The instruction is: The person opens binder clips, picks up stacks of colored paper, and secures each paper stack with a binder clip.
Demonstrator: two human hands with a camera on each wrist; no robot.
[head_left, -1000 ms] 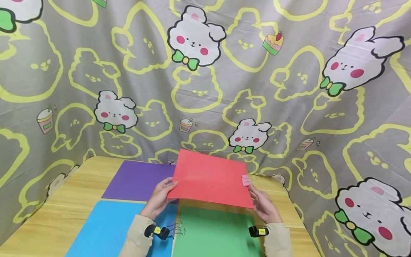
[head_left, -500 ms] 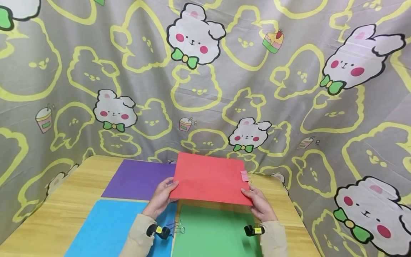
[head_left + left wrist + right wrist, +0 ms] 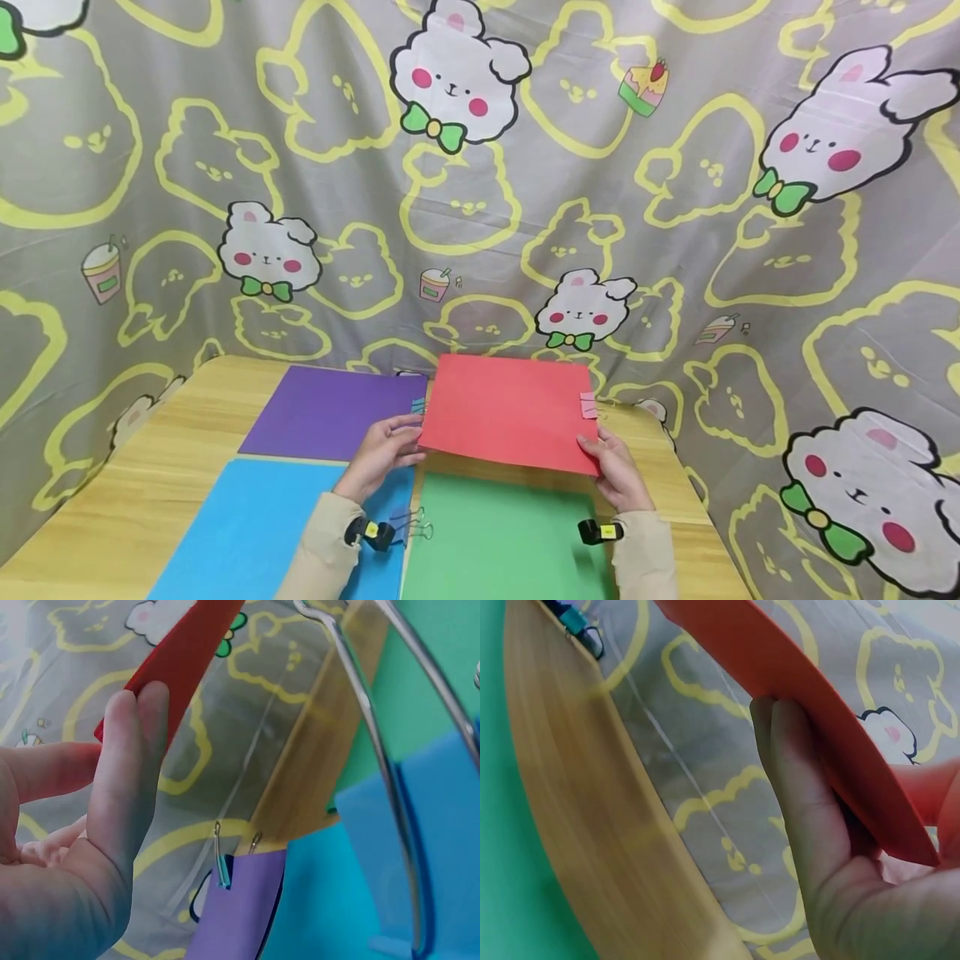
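A red paper stack [image 3: 510, 412] is held up over the table, its far edge higher than its near edge. On its right edge sits a pink binder clip [image 3: 588, 406]. My left hand [image 3: 382, 454] pinches the near left corner between thumb and fingers, and the left wrist view shows the red paper [image 3: 184, 671] at the fingertips. At the near right corner my right hand [image 3: 618, 475] grips with the thumb on top and the fingers beneath. Below lies a green sheet [image 3: 506, 537], partly covered by the right sleeve.
A purple sheet [image 3: 322, 412] with a teal binder clip [image 3: 417, 406] lies at the back left of the wooden table [image 3: 142, 467]. In front of it is a blue sheet [image 3: 232, 533], with a blue binder clip [image 3: 401, 525] on its right edge. A patterned curtain [image 3: 480, 183] hangs behind.
The red stack has levelled out and shifted slightly right, uncovering the purple sheet's teal clip. My right hand has moved its thumb onto the top of the paper, below the pink clip.
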